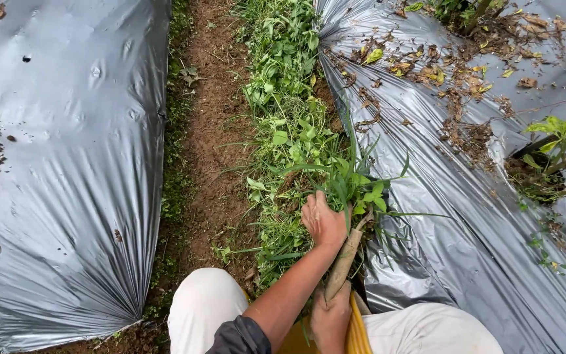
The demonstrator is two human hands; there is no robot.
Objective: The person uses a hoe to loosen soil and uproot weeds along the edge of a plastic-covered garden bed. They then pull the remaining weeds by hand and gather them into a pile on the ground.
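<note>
While my left hand clamps the weed clump at frame centre and my right hand grips the wooden-handled tool below it, a slip could slash the grey plastic mulch alongside.

Seen from above, crouched in a dirt furrow between two beds under silver plastic mulch. Left hand closed around a clump of grassy weeds at the edge of the right-hand sheet. Right hand lower, gripping the wooden handle of a tool whose head is hidden among the leaves. A strip of green weeds along the furrow's right side. Dry brown leaves scattered over the right sheet; small green plants rising through holes near its far edge. White trouser knees at the bottom.
</note>
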